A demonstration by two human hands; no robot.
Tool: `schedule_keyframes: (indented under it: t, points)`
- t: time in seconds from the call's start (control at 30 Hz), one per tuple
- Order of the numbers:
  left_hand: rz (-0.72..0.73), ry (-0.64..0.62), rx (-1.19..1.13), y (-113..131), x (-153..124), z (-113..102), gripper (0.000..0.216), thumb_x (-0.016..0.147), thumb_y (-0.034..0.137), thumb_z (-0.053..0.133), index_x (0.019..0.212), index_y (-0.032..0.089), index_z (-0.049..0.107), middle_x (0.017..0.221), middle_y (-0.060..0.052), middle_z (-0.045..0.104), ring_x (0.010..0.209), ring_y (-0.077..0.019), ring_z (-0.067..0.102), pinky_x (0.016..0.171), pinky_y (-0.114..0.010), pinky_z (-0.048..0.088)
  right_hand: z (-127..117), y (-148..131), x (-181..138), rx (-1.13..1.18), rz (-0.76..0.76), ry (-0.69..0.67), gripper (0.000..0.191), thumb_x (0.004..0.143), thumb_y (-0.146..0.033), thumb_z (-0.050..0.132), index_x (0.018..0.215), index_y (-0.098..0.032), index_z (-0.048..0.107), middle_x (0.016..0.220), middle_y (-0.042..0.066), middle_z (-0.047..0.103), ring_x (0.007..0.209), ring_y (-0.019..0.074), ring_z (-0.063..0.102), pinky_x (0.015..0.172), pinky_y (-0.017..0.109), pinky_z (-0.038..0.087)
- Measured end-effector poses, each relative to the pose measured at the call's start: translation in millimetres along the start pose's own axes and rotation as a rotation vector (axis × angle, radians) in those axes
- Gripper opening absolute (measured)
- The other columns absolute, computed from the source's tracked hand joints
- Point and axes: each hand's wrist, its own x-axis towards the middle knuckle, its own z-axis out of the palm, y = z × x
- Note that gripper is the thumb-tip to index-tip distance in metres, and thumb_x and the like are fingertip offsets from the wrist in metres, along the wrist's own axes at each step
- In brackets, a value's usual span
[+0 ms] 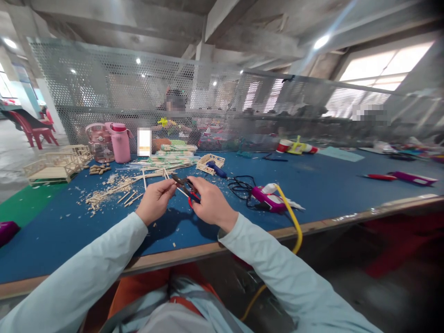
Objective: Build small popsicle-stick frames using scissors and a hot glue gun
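My left hand (156, 199) is closed in a pinch on a thin wooden stick (167, 174) over the blue table. In my right hand (212, 201) are dark-jawed pliers with red handles (192, 200), its fingers wrapped round them. The jaws are at the stick, close to my left fingertips; whether they bite into it I cannot tell. Short cut sticks (131, 199) and a heap of wood scraps (107, 193) lie left of my left hand. Beyond both hands is a pile of long sticks (169, 159). A small wooden frame (211, 163) sits beside a blue-handled tool (218, 169).
Slatted wooden models (52, 169), a pink flask (121, 147), a clear bottle (100, 144) and peanuts (99, 169) stand left. A purple power strip (272, 199) with a yellow cord (293, 217) lies right. A perforated metal screen (128, 88) borders the back; a person (176, 122) is behind it.
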Motion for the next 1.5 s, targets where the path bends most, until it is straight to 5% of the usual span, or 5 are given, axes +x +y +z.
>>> schedule_keyframes:
  t: [0.8, 0.97, 1.13, 1.33, 1.5]
  points:
    - [-0.399, -0.043, -0.653, 1, 4, 4, 0.039, 0.070, 0.055, 0.058, 0.067, 0.017, 0.049, 0.044, 0.009, 0.028, 0.038, -0.0045, 0.018, 0.038, -0.020, 0.012, -2, 0, -1, 1.259, 0.336, -0.272, 0.045, 0.047, -0.012, 0.041, 0.090, -0.017, 0.054, 0.063, -0.003, 0.048, 0.050, 0.0107, 0.046, 0.048, 0.024, 0.040]
    - [-0.441, -0.008, -0.745, -4, 7, 2, 0.033, 0.071, 0.048, 0.058, 0.078, 0.016, 0.053, 0.047, 0.008, 0.036, 0.038, -0.0033, 0.018, 0.037, -0.018, 0.011, -20, 35, 5, 0.570, 0.283, -0.070, 0.039, 0.055, -0.010, 0.046, 0.090, -0.016, 0.061, 0.070, 0.001, 0.058, 0.066, 0.0147, 0.052, 0.061, 0.026, 0.041]
    - [-0.484, 0.053, -0.692, -8, 7, 7, 0.031, 0.072, 0.044, 0.057, 0.083, 0.015, 0.055, 0.048, 0.007, 0.039, 0.037, -0.0033, 0.023, 0.036, -0.016, 0.015, -22, 81, 7, -0.222, 0.596, -0.373, 0.036, 0.068, -0.025, 0.056, 0.101, -0.014, 0.063, 0.100, 0.013, 0.065, 0.090, 0.0252, 0.059, 0.073, 0.029, 0.043]
    - [-0.518, 0.086, -0.657, -11, 8, 8, 0.033, 0.069, 0.043, 0.062, 0.086, 0.015, 0.055, 0.052, 0.006, 0.045, 0.041, -0.0042, 0.031, 0.037, -0.015, 0.021, -7, 62, 0, -0.418, 0.431, -0.155, 0.051, 0.079, -0.048, 0.048, 0.116, -0.013, 0.051, 0.113, 0.017, 0.058, 0.106, 0.0264, 0.053, 0.083, 0.030, 0.039]
    - [-0.502, 0.059, -0.626, -9, 8, 8, 0.041, 0.065, 0.045, 0.065, 0.091, 0.014, 0.057, 0.053, 0.006, 0.046, 0.040, -0.0034, 0.029, 0.037, -0.017, 0.017, 8, 42, 2, -0.323, 0.456, -0.426, 0.037, 0.075, -0.040, 0.055, 0.102, -0.016, 0.055, 0.092, 0.014, 0.065, 0.083, 0.0252, 0.061, 0.063, 0.028, 0.038]
